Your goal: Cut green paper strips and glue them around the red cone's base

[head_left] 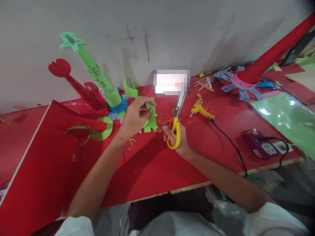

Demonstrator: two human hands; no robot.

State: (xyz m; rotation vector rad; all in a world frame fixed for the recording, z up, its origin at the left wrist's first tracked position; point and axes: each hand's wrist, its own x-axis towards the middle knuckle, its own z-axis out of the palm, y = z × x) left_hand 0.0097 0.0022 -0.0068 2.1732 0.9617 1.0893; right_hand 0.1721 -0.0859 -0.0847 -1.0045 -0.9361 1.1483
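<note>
My left hand [135,116] is closed, its thumb and fingers curled at a piece of bright green paper [153,119] with a notched lower edge. In my right hand [183,141] is a pair of scissors [177,113] with yellow and red handles, its blades pointing up and away from me. The blade tips reach the lower edge of a blurred bright screen [169,83]. The scissors are just right of the green paper and look apart from it. Thin green paper offcuts [132,143] lie on the red table below my left hand.
A green paper tube with a star top [98,72] and a red paper flower [61,69] stand at left. A yellow glue gun [203,109] and its cord lie right, near a purple power socket box [262,144]. A red cone [275,52] leans behind.
</note>
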